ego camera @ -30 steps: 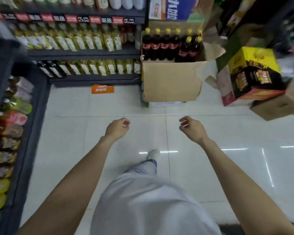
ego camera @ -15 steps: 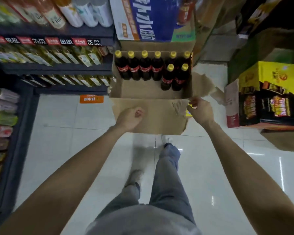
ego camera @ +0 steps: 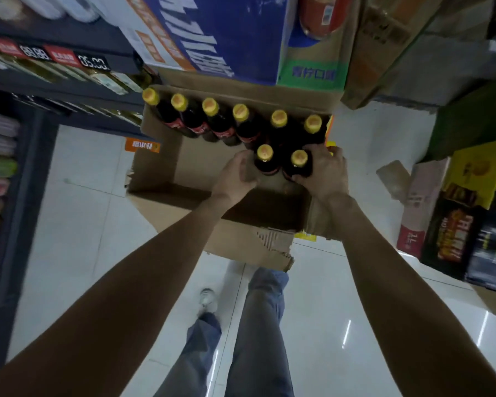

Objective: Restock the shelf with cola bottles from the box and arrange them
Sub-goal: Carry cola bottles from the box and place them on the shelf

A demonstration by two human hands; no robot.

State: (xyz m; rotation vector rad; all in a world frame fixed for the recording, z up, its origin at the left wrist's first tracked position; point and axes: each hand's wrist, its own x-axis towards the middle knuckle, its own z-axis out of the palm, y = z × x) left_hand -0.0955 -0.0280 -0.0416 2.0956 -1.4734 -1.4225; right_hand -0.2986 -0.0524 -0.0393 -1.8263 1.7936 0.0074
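Bare forearms with no sleeves showing, grey-blue trousers (ego camera: 258, 333), and a pale shoe (ego camera: 207, 298), blurred.

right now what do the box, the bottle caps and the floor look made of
Box: brown corrugated cardboard, matte; fluting shows at the torn flap edge.
Bottle caps: probably plastic, yellow, smooth with a dull sheen.
Floor: likely glazed tile, glossy white; it reflects lights and has thin joint lines.

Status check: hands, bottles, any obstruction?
Left hand on near-left bottle, right hand on near-right bottle. Six more upright along box back wall. Nothing blocking.
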